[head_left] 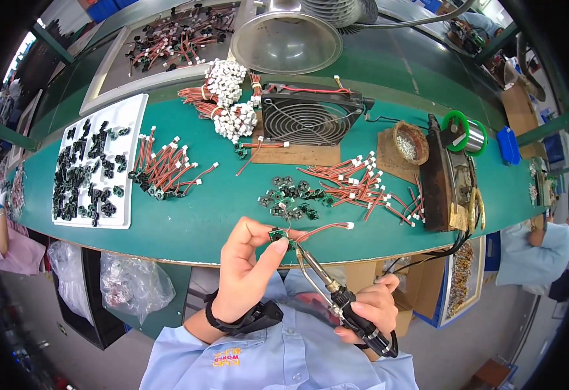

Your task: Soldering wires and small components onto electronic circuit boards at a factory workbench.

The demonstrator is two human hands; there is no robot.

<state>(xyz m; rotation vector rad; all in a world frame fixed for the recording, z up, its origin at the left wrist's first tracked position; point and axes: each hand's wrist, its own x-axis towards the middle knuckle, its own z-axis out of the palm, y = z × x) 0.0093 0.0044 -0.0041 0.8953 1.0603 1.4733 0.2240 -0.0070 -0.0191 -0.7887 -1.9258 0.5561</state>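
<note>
Near the front edge of the bench, my left hand pinches a small green circuit board between thumb and fingertips. A red-and-black wire lead with a white connector runs off to the right from the board. My right hand is wrapped round the black handle of a soldering iron, which has a thin metal tube alongside. Its tip reaches the board beside my left thumb; whether they touch is too small to tell. Just beyond my left hand lie several loose boards, with a pile of wire leads to their right.
A white tray of black parts stands left, beside finished-looking wired boards. Farther back are bundled leads and a fan. To the right are a round tin, a solder spool and a dark metal stand.
</note>
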